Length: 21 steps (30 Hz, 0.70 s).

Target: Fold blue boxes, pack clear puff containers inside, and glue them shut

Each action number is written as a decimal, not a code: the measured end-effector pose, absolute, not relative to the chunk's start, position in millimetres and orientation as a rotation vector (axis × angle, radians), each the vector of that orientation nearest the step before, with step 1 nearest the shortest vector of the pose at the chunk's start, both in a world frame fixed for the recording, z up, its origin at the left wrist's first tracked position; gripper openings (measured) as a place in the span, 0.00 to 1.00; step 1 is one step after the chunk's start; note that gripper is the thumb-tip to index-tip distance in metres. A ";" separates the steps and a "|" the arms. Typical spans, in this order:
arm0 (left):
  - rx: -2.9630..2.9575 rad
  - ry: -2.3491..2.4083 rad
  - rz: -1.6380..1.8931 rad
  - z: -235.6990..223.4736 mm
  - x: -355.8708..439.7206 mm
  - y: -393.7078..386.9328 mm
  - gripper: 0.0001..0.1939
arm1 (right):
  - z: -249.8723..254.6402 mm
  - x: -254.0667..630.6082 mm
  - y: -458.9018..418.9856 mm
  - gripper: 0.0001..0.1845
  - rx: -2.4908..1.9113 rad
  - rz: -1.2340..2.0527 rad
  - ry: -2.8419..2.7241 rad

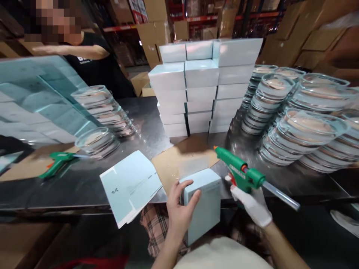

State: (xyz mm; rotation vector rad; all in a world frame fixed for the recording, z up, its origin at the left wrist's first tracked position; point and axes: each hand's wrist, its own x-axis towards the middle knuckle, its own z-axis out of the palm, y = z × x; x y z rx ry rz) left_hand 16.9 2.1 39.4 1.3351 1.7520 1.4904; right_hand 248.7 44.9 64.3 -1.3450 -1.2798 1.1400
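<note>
Light-blue printed sheets point(130, 185) lie on a metal bench point(140, 112), left of a pale-blue box point(203, 205) gripped at the bench's edge by the left hand point(181, 209). The right hand point(251, 203) (white-gloved) grasps a green glue gun point(241, 172).

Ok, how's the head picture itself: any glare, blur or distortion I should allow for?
Head view: glare streaks on the metal table; pale wash over the stacked white boxes; wide-angle bending that leans the right-hand glass stacks outward; soft, dim shelving behind; pixelated patch at top left; green glue gun fairly crisp.
</note>
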 end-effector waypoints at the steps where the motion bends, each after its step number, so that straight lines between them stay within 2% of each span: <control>1: 1.352 1.759 1.453 41.9 18.8 3.7 0.14 | 65.1 249.3 37.2 0.16 -1.328 1.078 -1.389; 4: 1.426 1.745 1.418 48.4 23.7 5.2 0.13 | 70.4 246.4 20.1 0.06 -1.230 0.974 -1.658; 9: 1.538 1.696 1.467 53.3 28.7 1.7 0.11 | 84.5 227.3 21.7 0.07 -1.051 0.573 -1.958; 11: 1.540 1.706 1.470 51.9 28.1 -0.6 0.11 | 81.0 225.9 25.3 0.07 -1.057 0.538 -1.968; 14: 1.481 1.741 1.489 45.6 23.1 -3.9 0.12 | 62.0 239.9 27.3 0.08 -1.170 0.659 -1.866; 21: 1.206 1.717 1.537 32.4 10.6 -6.7 0.15 | 17.2 268.0 70.8 0.15 -1.550 1.256 -1.282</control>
